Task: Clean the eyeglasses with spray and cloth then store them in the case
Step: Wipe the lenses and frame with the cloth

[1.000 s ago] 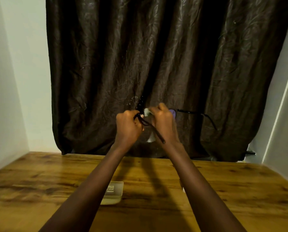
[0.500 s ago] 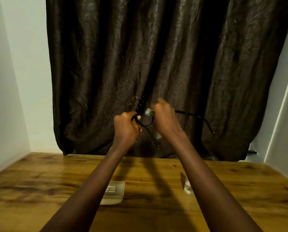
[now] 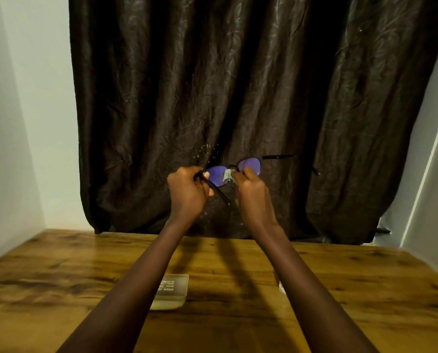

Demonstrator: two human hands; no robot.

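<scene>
Left hand (image 3: 187, 192), centre frame: fingers curled round glasses (image 3: 249, 164) at left hinge. Right hand (image 3: 253, 194) just beside: pinches cloth (image 3: 228, 175) against left lens. Glasses raised before dark curtain (image 3: 238, 85). Case (image 3: 173, 291) on table (image 3: 60, 276), lower centre, partly behind left forearm.

Between the left hand (image 3: 187, 194) and right hand (image 3: 252, 196) the eyeglasses (image 3: 249, 165) sit above the bench (image 3: 60, 289), cloth (image 3: 228, 175) against them, case (image 3: 173, 291) on the bench below, curtain (image 3: 213, 72) behind.

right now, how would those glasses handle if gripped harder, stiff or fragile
Probably light: the left hand holds the eyeglasses aloft by one corner. Likely fragile: the frame looks thin. The unfolded temple may swing.
</scene>
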